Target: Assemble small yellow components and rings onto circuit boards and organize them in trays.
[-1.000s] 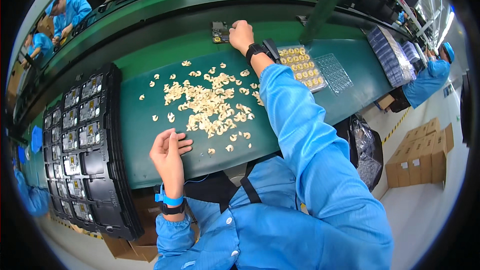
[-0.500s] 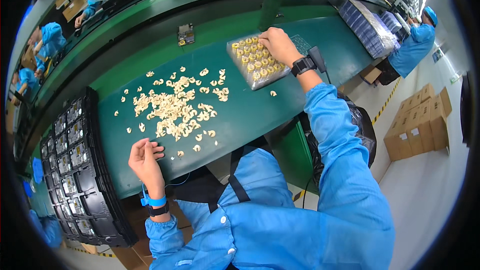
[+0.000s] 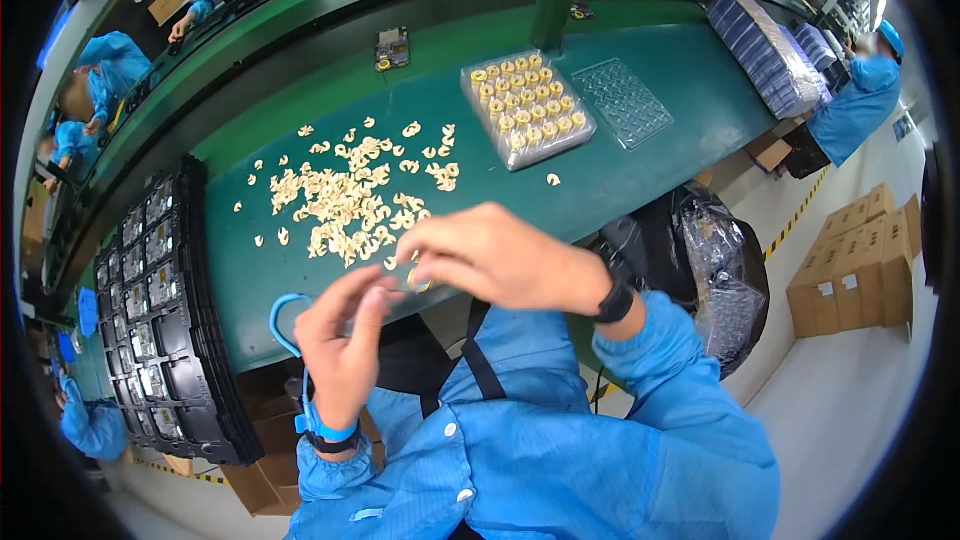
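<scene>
My right hand (image 3: 490, 255) is closed over a small round yellow-rimmed part (image 3: 418, 282), pinched at its fingertips and partly hidden. Close beside it, my left hand (image 3: 345, 340) has curved fingers with the thumb apart, its tips slightly blurred. Both hands are over the near edge of the green table. Beyond them lies a loose pile of small cream-coloured curved pieces (image 3: 345, 195). A clear plastic tray (image 3: 512, 158) holds rows of similar yellow-rimmed round parts, right of the pile.
An empty clear blister tray (image 3: 622, 102) lies right of the filled one. A small circuit-like device (image 3: 392, 48) sits at the back. Stacked black trays (image 3: 190, 340) with metallic parts stand at left. Wrapped packages (image 3: 765, 55) are at far right, near a person in blue (image 3: 855, 105).
My right hand has left the filled tray and come back near my body with a yellow-rimmed part. My left hand has moved right toward it. The blister tray now shows fully.
</scene>
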The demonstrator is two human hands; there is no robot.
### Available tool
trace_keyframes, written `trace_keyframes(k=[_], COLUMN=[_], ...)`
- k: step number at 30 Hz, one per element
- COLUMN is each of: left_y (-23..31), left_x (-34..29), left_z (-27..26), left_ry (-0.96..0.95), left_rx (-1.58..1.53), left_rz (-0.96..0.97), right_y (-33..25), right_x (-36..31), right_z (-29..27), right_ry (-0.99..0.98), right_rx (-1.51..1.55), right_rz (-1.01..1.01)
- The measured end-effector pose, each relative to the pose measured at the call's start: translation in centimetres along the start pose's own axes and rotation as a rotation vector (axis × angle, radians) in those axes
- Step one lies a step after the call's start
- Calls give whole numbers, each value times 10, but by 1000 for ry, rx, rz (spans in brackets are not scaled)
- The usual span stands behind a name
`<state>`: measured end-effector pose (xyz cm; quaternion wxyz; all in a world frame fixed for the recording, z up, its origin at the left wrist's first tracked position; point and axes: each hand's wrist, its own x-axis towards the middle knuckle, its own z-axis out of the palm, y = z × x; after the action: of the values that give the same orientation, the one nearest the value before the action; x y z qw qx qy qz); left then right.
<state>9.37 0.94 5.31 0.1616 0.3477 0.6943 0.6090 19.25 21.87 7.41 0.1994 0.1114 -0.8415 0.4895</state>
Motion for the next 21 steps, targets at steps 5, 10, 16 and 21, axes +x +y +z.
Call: trace_keyframes(k=[5,10,16,21], left_y=[3,-3,-8,-8], left_x=[-3,0,-8,-12], left_z=[14,21,18,16], left_ry=[3,143,216,236], left_rx=[-184,-270,-200,-173], left_rz=[-113,-106,-35,-23], right_y=[-4,7,10,15], right_x=[-6,-17,-22,-24], right_z=[33,63,75,81], right_ry=[116,461,378,344], right_rx=[292,535,591,589], right_rz=[161,286,272,312])
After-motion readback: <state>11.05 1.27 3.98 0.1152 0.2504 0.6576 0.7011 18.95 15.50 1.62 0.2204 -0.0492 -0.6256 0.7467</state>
